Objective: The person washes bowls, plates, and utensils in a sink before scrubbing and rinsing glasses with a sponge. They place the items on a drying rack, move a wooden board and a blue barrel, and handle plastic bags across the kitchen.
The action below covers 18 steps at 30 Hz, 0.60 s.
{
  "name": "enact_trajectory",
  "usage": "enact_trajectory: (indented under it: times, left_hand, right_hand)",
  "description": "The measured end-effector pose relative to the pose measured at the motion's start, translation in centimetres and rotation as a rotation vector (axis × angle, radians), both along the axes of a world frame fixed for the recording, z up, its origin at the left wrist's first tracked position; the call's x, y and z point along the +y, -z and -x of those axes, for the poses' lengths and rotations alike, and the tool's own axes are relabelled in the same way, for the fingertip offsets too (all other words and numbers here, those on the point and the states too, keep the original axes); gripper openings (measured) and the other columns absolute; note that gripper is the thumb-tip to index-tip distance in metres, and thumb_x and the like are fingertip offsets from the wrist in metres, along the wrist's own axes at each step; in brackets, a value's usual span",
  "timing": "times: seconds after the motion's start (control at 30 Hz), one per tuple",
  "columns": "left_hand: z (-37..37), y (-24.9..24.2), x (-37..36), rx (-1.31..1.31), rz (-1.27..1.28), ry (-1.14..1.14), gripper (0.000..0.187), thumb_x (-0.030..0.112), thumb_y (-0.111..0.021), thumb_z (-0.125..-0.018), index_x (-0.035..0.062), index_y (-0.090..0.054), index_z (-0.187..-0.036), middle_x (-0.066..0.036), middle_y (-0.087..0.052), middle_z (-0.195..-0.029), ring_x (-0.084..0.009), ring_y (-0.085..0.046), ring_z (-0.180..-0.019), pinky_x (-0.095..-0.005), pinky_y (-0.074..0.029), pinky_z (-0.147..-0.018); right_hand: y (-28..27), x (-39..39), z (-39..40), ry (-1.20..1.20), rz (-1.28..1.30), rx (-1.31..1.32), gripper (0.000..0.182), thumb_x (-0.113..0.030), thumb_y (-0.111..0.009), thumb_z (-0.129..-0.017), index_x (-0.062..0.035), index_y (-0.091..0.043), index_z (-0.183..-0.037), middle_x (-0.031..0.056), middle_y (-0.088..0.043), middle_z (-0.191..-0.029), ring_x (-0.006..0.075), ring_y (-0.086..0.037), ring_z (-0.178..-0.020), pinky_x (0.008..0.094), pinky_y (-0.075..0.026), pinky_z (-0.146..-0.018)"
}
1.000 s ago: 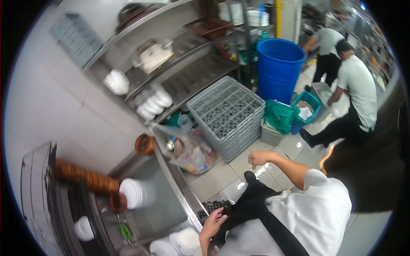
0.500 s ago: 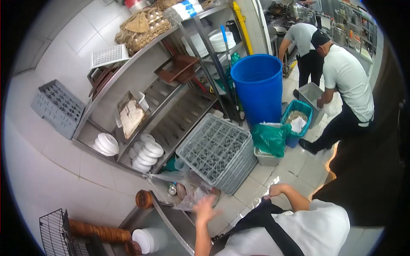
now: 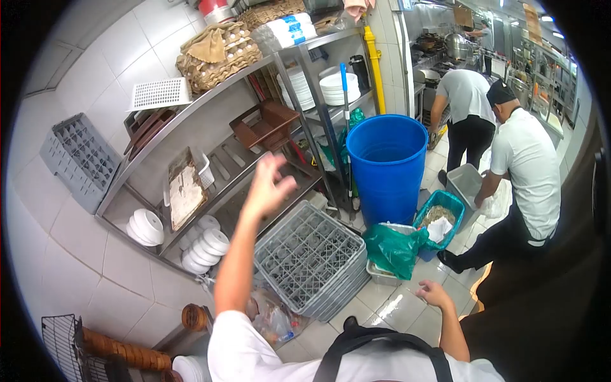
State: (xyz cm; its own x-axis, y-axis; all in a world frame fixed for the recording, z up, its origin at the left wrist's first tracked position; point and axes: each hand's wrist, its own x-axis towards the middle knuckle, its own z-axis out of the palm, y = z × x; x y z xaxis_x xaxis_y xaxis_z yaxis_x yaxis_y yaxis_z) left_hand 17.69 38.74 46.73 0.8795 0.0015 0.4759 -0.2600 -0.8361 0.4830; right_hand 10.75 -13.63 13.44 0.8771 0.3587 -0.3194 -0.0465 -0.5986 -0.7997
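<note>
My left hand [image 3: 268, 188] is raised in front of the metal shelf [image 3: 224, 170], fingers apart and holding nothing. Behind and above it sits a brown plastic tray [image 3: 264, 125] on the shelf. Below the forearm is a stack of grey glass racks [image 3: 310, 258]. My right hand [image 3: 434, 293] hangs low over the tiled floor, loosely curled with its fingers apart and nothing visible in it. Nearest to it are a green plastic bag [image 3: 396, 249] and a bin lined with green plastic [image 3: 440, 219], which has scraps inside.
A large blue barrel [image 3: 387, 181] stands beyond the racks. Two people bend over at the right, one by a grey tub [image 3: 466, 183]. White plates [image 3: 338, 87], bowls [image 3: 205, 249] and egg trays [image 3: 216, 51] fill the shelves. The floor [image 3: 398, 305] looks wet in places.
My left hand has risen and reached forward toward the shelf. My right hand has come away from my dark apron and loosened. The view has shifted, showing more of the kitchen behind.
</note>
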Motion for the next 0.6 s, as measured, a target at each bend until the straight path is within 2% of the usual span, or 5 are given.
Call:
enact_trajectory:
  times: [0.1, 0.2, 0.37, 0.43, 0.6]
  left_hand:
    - [-8.7, -10.0, 4.4, -0.322, -0.108, -0.161, 0.071, 0.018, -0.075, -0.077, -0.0003, -0.044, -0.138, -0.02, -0.042, -0.138, -0.0227, -0.063, -0.092, -0.0315, -0.055, -0.076]
    - [-17.3, -18.4, 12.3, -0.603, -0.463, -0.411, 0.074, 0.033, -0.071, -0.08, 0.005, -0.042, -0.142, -0.026, -0.032, -0.149, -0.0411, -0.043, -0.133, -0.0469, -0.039, -0.108]
    - [-24.3, -29.8, 18.0, -0.51, -0.384, -0.696, 0.058, 0.033, -0.069, -0.077, 0.0092, -0.058, -0.129, -0.022, -0.032, -0.151, -0.0404, -0.047, -0.129, -0.0464, -0.04, -0.107]
    - [-26.0, -32.4, 18.3, -0.417, -0.315, -0.764, 0.046, 0.033, -0.066, -0.077, 0.0092, -0.068, -0.116, -0.019, -0.027, -0.156, -0.0389, -0.049, -0.127, -0.045, -0.037, -0.11]
    - [-37.4, -38.4, 31.1, -0.344, -0.741, -0.731, 0.054, 0.051, -0.058, -0.084, 0.0101, -0.069, -0.119, -0.021, -0.068, -0.113, -0.0338, -0.054, -0.123, -0.0446, -0.038, -0.108]
  right_hand:
    - [1.5, -2.7, -0.5, 0.046, 0.115, 0.049, 0.052, -0.032, -0.073, -0.081, 0.0024, -0.063, -0.119, 0.0222, -0.07, -0.099, 0.0311, -0.068, -0.092, 0.0385, -0.053, -0.082]
    - [0.3, -4.3, -0.2, 0.22, 0.176, 0.167, 0.051, -0.03, -0.073, -0.081, 0.0031, -0.063, -0.119, 0.022, -0.07, -0.099, 0.031, -0.068, -0.093, 0.0385, -0.052, -0.083]
    - [12.5, -11.0, 2.1, 0.539, 0.157, 0.229, 0.026, -0.021, -0.067, -0.083, -0.0012, -0.066, -0.1, 0.0107, -0.064, -0.08, 0.0205, -0.061, -0.071, 0.0353, -0.051, -0.069]
    - [11.0, -10.8, 4.5, 0.754, -0.019, 0.451, 0.015, -0.021, -0.062, -0.086, -0.0058, -0.063, -0.088, 0.0062, -0.058, -0.073, 0.0187, -0.056, -0.066, 0.0361, -0.049, -0.064]
    - [8.2, -8.8, 12.1, 1.063, -0.126, 0.563, 0.017, -0.024, -0.057, -0.089, -0.0071, -0.062, -0.091, 0.008, -0.058, -0.083, 0.0223, -0.057, -0.075, 0.0391, -0.049, -0.069]
